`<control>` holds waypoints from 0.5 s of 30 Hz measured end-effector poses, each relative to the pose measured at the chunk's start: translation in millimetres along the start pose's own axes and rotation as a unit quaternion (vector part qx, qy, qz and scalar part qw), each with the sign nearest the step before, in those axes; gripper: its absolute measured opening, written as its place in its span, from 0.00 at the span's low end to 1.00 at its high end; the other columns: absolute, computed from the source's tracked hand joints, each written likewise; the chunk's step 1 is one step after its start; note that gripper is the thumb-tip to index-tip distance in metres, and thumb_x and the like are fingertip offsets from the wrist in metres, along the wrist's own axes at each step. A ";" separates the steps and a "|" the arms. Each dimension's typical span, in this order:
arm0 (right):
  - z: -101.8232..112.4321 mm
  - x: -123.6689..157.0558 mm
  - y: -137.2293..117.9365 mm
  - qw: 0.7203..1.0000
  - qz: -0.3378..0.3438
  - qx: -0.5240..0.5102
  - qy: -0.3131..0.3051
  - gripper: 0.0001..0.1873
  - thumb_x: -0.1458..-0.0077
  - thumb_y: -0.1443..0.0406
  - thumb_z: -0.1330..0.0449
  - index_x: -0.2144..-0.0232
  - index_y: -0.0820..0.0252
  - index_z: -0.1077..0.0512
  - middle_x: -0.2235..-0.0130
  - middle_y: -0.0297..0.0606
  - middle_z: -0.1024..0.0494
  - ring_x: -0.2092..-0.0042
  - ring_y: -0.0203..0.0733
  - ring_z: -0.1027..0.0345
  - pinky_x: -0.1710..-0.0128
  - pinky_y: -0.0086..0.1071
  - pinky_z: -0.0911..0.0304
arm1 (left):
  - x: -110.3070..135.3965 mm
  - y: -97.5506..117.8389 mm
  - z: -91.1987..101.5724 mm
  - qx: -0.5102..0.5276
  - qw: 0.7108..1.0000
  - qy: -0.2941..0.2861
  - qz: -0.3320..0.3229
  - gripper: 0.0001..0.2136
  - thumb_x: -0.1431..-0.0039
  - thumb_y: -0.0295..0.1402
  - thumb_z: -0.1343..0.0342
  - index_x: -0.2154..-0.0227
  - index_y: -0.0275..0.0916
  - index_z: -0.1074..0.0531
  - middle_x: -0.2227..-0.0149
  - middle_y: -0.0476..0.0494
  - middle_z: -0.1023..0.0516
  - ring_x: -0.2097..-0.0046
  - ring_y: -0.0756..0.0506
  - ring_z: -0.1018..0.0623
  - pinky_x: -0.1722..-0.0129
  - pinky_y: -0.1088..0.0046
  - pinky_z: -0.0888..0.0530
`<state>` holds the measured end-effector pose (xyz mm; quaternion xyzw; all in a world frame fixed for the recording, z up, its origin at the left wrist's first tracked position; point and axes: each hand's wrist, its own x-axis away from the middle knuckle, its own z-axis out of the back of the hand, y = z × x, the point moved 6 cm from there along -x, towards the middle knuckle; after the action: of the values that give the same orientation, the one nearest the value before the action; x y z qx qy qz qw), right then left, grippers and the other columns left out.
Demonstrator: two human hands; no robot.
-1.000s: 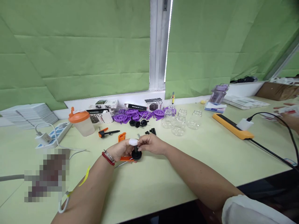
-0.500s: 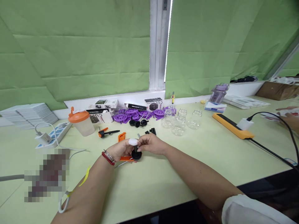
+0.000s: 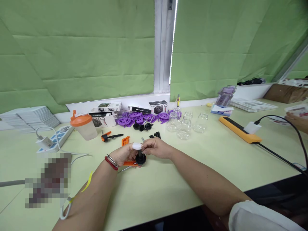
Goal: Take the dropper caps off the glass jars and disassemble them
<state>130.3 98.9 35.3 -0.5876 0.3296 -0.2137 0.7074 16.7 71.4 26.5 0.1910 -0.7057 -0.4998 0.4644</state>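
My left hand [image 3: 125, 154], with a white cover [image 3: 137, 146] on its thumb, is closed around a black round plastic part [image 3: 141, 159] with an upright stem. My right hand [image 3: 156, 149] comes in from the right, fingertips pinched against the top of the stem; whatever lies between them is too small to make out. Under the left hand an orange plastic piece [image 3: 130, 163] and a thin metal rod [image 3: 124, 169] show in part. Just beyond the hands lie another orange piece [image 3: 125, 141] and black parts [image 3: 157, 134]. Farther left is a black-and-orange clamp-like tool [image 3: 112, 137].
Purple plastic parts [image 3: 136, 118], black caps [image 3: 141, 127] and cup holder boxes [image 3: 105, 119] line the back. Glass jars [image 3: 184, 131] stand right of them. An orange-lidded shaker [image 3: 84, 126] is at left, a yellow power strip [image 3: 238, 130] at right. Another person's hand [image 3: 298, 121] is far right.
My right fingertips have shifted slightly at the stem. My left hand keeps its hold on the black part. The other person's hand at far right has moved a little.
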 end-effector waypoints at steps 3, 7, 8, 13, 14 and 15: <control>0.6 0.1 0.6 1.000 -0.003 0.003 0.000 0.10 0.57 0.62 0.33 0.72 0.63 0.25 0.70 0.33 0.27 0.69 0.34 0.35 0.65 0.31 0.38 | 0.0 0.2 -0.6 0.003 1.000 -0.005 -0.004 0.20 0.59 0.50 0.43 0.70 0.39 0.34 0.73 0.43 0.22 0.73 0.43 0.24 0.73 0.70 0.33; 0.9 0.1 4.3 1.000 -0.015 0.001 0.006 0.11 0.58 0.63 0.33 0.72 0.63 0.26 0.71 0.33 0.26 0.69 0.34 0.34 0.65 0.31 0.38 | 0.0 1.0 -1.0 -0.001 1.000 -0.004 -0.005 0.21 0.61 0.50 0.42 0.70 0.39 0.33 0.74 0.43 0.22 0.74 0.44 0.25 0.74 0.70 0.33; 0.8 0.0 4.8 1.000 -0.015 0.001 0.008 0.11 0.58 0.63 0.33 0.72 0.63 0.27 0.71 0.33 0.26 0.69 0.34 0.34 0.65 0.31 0.38 | -0.1 1.1 -1.3 -0.002 1.000 -0.006 -0.004 0.21 0.60 0.51 0.43 0.70 0.39 0.33 0.74 0.42 0.22 0.74 0.44 0.25 0.74 0.70 0.33; 0.0 -0.2 4.4 1.000 -0.003 0.010 0.020 0.14 0.60 0.62 0.31 0.74 0.63 0.30 0.72 0.31 0.27 0.71 0.32 0.36 0.66 0.30 0.38 | -0.6 0.9 0.0 -0.003 1.000 0.002 -0.003 0.21 0.60 0.50 0.43 0.70 0.37 0.31 0.74 0.42 0.22 0.75 0.43 0.25 0.74 0.70 0.33; -0.1 -0.2 3.9 1.000 -0.003 0.013 0.022 0.14 0.61 0.61 0.31 0.74 0.63 0.30 0.73 0.31 0.28 0.72 0.32 0.36 0.67 0.30 0.38 | -0.7 0.4 0.6 0.000 1.000 0.004 -0.003 0.21 0.60 0.50 0.43 0.70 0.37 0.31 0.74 0.42 0.22 0.75 0.43 0.25 0.74 0.70 0.33; -0.1 -0.2 3.3 1.000 -0.002 0.016 0.024 0.15 0.61 0.61 0.31 0.74 0.63 0.31 0.73 0.31 0.29 0.72 0.32 0.37 0.68 0.29 0.39 | -0.9 -0.3 0.6 0.009 1.000 -0.001 -0.002 0.20 0.59 0.49 0.42 0.70 0.37 0.31 0.75 0.43 0.23 0.75 0.43 0.25 0.74 0.70 0.33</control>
<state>129.8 99.6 32.1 -0.5716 0.3420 -0.2344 0.7081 16.5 72.2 25.8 0.1963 -0.7101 -0.4946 0.4611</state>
